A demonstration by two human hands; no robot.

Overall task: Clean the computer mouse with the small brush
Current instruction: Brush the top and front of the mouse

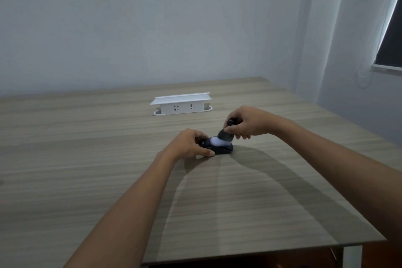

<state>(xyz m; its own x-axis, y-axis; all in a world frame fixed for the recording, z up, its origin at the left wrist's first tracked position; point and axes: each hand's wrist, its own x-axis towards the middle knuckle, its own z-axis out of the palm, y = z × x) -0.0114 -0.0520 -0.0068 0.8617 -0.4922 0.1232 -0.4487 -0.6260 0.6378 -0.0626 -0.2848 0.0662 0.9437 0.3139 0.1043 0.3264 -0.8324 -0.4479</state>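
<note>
A black computer mouse (pixel 221 149) lies on the wooden table (pixel 108 169), just right of centre. My left hand (pixel 189 144) grips its left end, thumb at the near side and fingers over the far side. My right hand (pixel 247 123) holds a small brush (pixel 226 135) with a black body and white bristles. The white bristles press down on top of the mouse. Much of the mouse's left part is hidden under my left hand.
A white socket box (pixel 181 104) with a raised lid stands further back on the table, behind the hands. The table's near edge runs at the lower right. A grey wall is behind, and a window is at the far right.
</note>
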